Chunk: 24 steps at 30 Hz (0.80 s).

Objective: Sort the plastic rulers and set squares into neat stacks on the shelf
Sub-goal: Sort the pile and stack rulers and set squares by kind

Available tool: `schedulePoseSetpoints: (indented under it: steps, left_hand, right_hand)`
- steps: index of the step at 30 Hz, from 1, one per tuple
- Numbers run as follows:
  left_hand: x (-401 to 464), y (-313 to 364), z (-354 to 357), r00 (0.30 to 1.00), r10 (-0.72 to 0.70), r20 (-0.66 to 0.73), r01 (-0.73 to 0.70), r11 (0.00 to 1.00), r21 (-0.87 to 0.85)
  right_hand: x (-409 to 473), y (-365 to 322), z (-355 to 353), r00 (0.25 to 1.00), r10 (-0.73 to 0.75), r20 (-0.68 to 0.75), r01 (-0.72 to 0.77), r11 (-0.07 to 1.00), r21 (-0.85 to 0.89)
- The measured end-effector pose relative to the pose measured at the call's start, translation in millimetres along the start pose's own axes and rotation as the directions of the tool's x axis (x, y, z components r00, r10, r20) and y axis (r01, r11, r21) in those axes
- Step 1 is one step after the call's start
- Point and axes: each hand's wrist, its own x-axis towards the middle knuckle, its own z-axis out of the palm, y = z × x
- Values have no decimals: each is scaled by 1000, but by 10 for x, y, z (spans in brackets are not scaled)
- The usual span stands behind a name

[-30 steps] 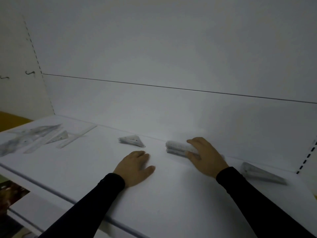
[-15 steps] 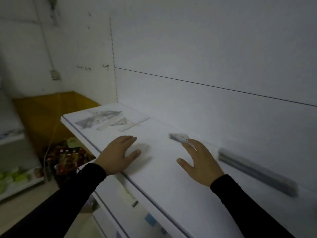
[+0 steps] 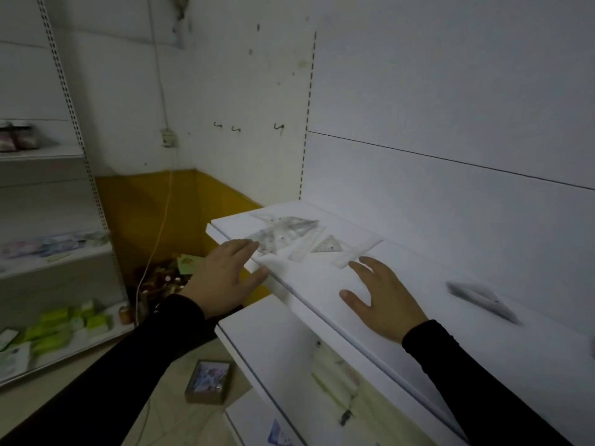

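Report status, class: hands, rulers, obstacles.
Left hand and right hand open, empty. Loose rulers and set squares unsorted at shelf end; small stack right. Nothing blocking.

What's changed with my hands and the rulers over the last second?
The right hand let go of the stack of rulers it was pressing and moved left along the shelf; it is now open and empty beside a loose ruler. The left hand also slid left, reaching the scattered pile at the shelf's end. The pile itself stayed unsorted.
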Motion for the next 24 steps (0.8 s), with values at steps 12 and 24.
schedulePoseSetpoints:
  steps: [12, 24]
  left_hand:
    - [657, -1033, 151, 998, 8, 65, -7, 1000, -25]
    - [1779, -1575, 650, 973, 54, 224, -52, 999, -16]
  right_hand:
    - [1251, -403, 618, 998, 45, 44, -46, 999, 23]
    - [2543, 33, 1101, 991, 78, 110, -89, 991, 102]
